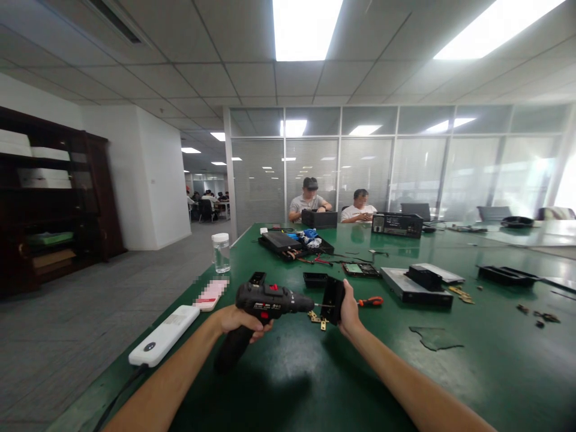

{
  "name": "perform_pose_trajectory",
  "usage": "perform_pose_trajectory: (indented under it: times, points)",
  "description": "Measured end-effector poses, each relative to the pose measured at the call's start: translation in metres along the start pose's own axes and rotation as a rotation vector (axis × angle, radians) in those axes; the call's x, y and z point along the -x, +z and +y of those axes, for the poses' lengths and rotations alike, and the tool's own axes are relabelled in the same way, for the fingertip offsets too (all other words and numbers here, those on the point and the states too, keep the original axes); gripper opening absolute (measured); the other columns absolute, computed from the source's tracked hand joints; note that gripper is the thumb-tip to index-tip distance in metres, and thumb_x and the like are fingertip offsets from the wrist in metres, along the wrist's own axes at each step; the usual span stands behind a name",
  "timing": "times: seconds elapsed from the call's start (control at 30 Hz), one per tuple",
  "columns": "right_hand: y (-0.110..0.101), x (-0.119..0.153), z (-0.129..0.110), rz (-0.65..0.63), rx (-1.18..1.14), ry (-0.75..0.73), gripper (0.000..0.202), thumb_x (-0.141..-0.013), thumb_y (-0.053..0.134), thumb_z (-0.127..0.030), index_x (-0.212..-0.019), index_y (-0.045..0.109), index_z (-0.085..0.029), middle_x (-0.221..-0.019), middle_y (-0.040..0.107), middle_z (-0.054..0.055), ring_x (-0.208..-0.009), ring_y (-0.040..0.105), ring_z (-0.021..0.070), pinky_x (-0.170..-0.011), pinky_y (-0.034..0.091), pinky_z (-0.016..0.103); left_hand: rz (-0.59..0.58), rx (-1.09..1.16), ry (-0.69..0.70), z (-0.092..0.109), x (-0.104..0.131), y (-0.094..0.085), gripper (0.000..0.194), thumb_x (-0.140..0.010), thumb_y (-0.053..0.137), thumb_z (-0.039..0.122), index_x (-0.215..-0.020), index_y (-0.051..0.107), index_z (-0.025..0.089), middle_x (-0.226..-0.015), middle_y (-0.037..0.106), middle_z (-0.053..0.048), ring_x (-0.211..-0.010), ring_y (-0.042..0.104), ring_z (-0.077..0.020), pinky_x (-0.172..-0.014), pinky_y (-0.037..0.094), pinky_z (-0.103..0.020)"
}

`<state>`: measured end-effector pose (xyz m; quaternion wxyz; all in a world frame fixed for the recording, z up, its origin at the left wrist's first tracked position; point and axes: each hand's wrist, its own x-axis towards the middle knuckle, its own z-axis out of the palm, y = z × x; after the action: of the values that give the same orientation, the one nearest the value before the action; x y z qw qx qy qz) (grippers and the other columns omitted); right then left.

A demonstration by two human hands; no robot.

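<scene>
My left hand [245, 321] is wrapped round the grip of a black cordless drill [265, 300] with red parts. The drill points right, and its thin bit reaches a small black part [332, 300]. That part is held upright in my right hand [350, 309]. Small brass-coloured pieces [323, 324] lie on the green table [279, 384] under the bit. Just beyond my right hand is a screwdriver [371, 301] with an orange and black handle. Behind the held part sits a small black tray [315, 279].
A white power strip [164, 336], a pink phone [213, 294] and a lidded clear jar [221, 253] line the left edge. Farther back are a black case with cables [283, 241] and a silver drive [414, 288]. A glass shard [435, 338] lies right. Two people sit across the table.
</scene>
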<state>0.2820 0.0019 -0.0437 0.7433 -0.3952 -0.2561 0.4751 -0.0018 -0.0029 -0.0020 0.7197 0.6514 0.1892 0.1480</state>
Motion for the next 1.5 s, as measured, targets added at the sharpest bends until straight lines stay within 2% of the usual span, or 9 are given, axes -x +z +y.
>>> perform_pose_trajectory:
  times: [0.3,0.73,1.2,1.5]
  points:
    - [-0.001,-0.003,0.003,-0.034,-0.002,0.032,0.043,-0.066,0.048,-0.059,-0.076,0.058,-0.018,-0.053,0.056,-0.002,-0.048,0.054,0.0162,-0.043,0.044,0.027,-0.014,-0.001,0.004,-0.003,-0.002,-0.005,0.036,-0.059,0.066,0.021,-0.092,0.056,0.010,-0.077,0.049,-0.004,-0.060,0.045,-0.0104,-0.051,0.037,-0.022]
    - [0.004,0.005,-0.003,-0.007,-0.001,0.027,0.041,-0.068,0.048,-0.056,-0.076,0.059,-0.018,-0.053,0.057,-0.001,-0.048,0.055,0.0163,-0.044,0.044,0.028,0.008,-0.023,0.008,-0.005,-0.001,-0.006,0.035,-0.059,0.066,0.022,-0.091,0.056,0.010,-0.078,0.049,-0.005,-0.060,0.045,-0.0106,-0.050,0.037,-0.022]
    - [0.009,0.014,-0.012,-0.027,-0.011,-0.004,0.040,-0.067,0.050,-0.055,-0.076,0.060,-0.018,-0.049,0.055,-0.003,-0.046,0.054,0.0163,-0.043,0.042,0.026,0.011,-0.011,-0.005,-0.002,0.000,-0.003,0.037,-0.058,0.066,0.021,-0.092,0.056,0.011,-0.080,0.050,-0.004,-0.060,0.045,-0.0102,-0.052,0.037,-0.023]
    - [0.009,0.011,-0.008,-0.007,0.000,-0.023,0.041,-0.066,0.050,-0.057,-0.072,0.059,-0.017,-0.049,0.055,-0.002,-0.046,0.053,0.0154,-0.043,0.042,0.026,0.025,-0.032,0.008,0.001,0.000,0.002,0.036,-0.058,0.066,0.022,-0.090,0.057,0.010,-0.076,0.050,-0.004,-0.060,0.045,-0.0104,-0.050,0.036,-0.022]
